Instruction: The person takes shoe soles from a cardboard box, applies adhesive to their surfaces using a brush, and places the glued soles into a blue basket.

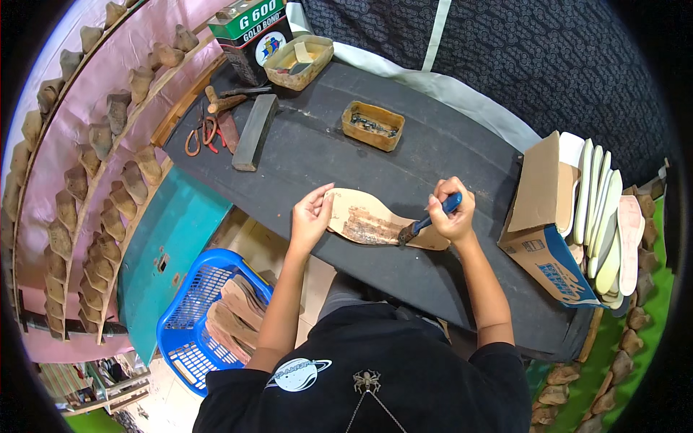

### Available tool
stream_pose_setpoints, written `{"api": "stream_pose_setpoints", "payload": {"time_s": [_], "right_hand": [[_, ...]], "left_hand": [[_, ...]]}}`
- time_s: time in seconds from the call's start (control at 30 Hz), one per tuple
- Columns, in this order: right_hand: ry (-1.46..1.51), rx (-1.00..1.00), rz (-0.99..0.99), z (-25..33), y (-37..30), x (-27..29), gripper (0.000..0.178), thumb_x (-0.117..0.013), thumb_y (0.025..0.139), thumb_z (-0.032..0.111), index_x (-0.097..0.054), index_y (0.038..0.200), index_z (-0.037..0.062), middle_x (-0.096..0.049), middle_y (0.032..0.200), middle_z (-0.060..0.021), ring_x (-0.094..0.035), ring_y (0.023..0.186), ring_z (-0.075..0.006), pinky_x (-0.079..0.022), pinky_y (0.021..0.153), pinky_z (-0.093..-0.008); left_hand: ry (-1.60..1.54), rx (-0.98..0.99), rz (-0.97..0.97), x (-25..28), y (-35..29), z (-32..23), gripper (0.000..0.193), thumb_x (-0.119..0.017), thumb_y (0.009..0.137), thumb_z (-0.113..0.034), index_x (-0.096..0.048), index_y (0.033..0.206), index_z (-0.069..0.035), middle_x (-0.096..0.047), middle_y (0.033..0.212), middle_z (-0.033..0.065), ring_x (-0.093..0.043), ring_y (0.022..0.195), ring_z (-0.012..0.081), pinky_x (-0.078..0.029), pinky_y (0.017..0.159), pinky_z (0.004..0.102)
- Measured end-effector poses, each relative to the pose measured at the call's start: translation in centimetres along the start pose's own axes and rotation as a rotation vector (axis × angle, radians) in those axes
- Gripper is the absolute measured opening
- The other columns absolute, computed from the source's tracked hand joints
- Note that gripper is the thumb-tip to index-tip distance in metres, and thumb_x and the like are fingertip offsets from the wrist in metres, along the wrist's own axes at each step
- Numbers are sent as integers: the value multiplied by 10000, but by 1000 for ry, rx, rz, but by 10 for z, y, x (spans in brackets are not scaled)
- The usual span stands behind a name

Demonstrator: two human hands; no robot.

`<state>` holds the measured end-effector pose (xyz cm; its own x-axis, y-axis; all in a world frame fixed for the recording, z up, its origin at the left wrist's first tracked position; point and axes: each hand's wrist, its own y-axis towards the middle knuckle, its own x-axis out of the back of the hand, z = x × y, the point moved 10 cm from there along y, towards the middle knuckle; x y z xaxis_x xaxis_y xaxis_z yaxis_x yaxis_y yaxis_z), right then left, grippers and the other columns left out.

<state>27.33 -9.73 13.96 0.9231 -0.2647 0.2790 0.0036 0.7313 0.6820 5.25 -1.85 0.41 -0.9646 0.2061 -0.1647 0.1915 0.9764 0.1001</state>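
A tan, sole-shaped piece [354,198] lies lengthwise across the near edge of the dark table, with a brown, wet-looking smear over its middle. My left hand [312,216] grips its left end between thumb and fingers. In my right hand [453,213] is a brush with a blue handle [452,203], held at a slant. Its dark bristles [406,234] touch the sole piece right of the middle. Beyond the piece stands a small yellowish tray [369,137] with dark, crusted residue inside.
At the back left are a green and black can [245,54], a yellowish tub [307,78], a grey block [256,133], a hammer [225,105] and scissors [193,143]. A cardboard box [530,198] of soles stands right. Below left sits a blue basket [189,303]; racks of shoe lasts [119,108] line the wall.
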Motion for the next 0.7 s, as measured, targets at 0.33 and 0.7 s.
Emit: {"api": "stream_pose_setpoints", "payload": {"time_s": [0.33, 0.7], "right_hand": [[145, -2, -41, -3, -15, -20, 147, -518, 722, -29, -385, 695, 28, -481, 585, -72, -521, 537, -119, -472, 503, -251], [195, 137, -60, 19, -9, -36, 168, -604, 664, -30, -448, 702, 22, -529, 592, -84, -543, 527, -170, -432, 478, -251]], "left_hand": [[12, 8, 5, 0, 2, 2, 280, -490, 827, -43, -472, 1082, 72, -594, 890, 107, -558, 755, 78, -449, 653, 176], [-5, 4, 0, 0, 2, 2, 285, -500, 828, -63, -477, 1081, 67, -592, 897, 103, -561, 763, 81, -449, 667, 182]]}}
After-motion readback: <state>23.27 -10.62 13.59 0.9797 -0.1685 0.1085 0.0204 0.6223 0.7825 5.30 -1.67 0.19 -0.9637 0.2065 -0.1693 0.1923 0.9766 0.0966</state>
